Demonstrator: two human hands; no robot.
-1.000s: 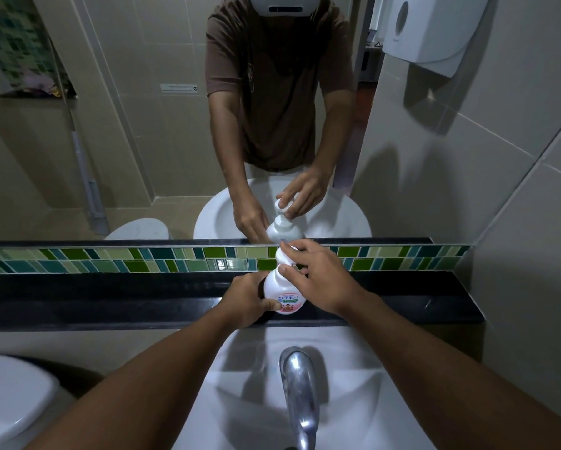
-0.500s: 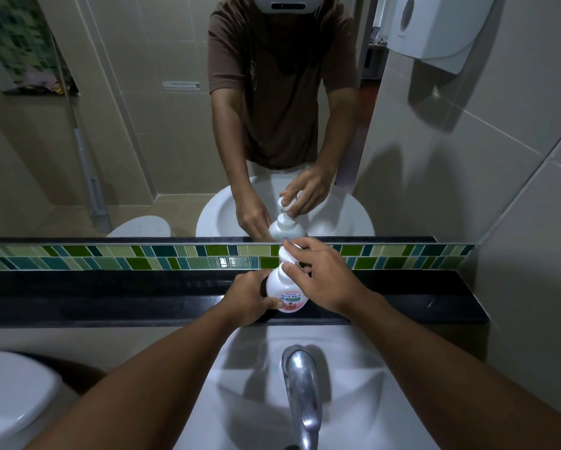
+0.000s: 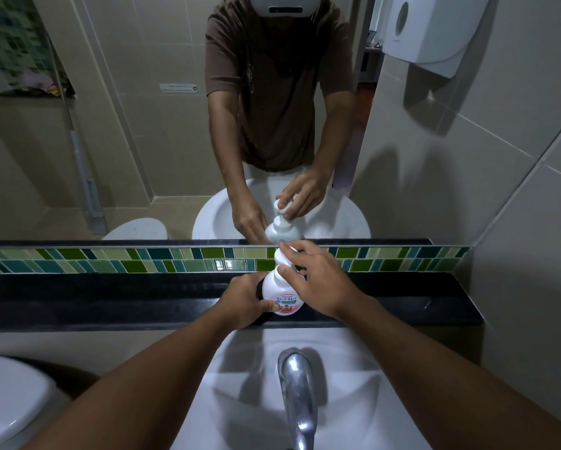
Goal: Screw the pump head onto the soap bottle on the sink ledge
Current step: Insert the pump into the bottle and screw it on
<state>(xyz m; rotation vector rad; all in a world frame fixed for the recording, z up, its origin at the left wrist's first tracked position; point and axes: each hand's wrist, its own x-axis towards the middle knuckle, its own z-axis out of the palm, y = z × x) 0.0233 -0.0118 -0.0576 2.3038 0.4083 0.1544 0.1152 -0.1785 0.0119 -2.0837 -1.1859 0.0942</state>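
Note:
A small white soap bottle (image 3: 280, 292) with a pink and green label stands upright on the black sink ledge (image 3: 110, 303), right under the mirror. My left hand (image 3: 245, 300) wraps its lower body from the left, thumb across the label. The white pump head (image 3: 281, 257) sits on the bottle's neck. My right hand (image 3: 318, 280) comes in from the right, with thumb and fingertips closed around the pump head and its collar. The mirror above repeats both hands and the bottle.
A chrome faucet (image 3: 297, 394) rises over the white basin (image 3: 353, 368) just in front of the ledge. A green mosaic tile strip (image 3: 110, 261) backs the ledge. A white paper dispenser (image 3: 428, 30) hangs on the right wall. A white toilet lid (image 3: 9, 404) sits at lower left.
My right hand's fingers have shifted slightly around the pump head, and my view has tilted a little. The bottle stays in the same spot on the ledge.

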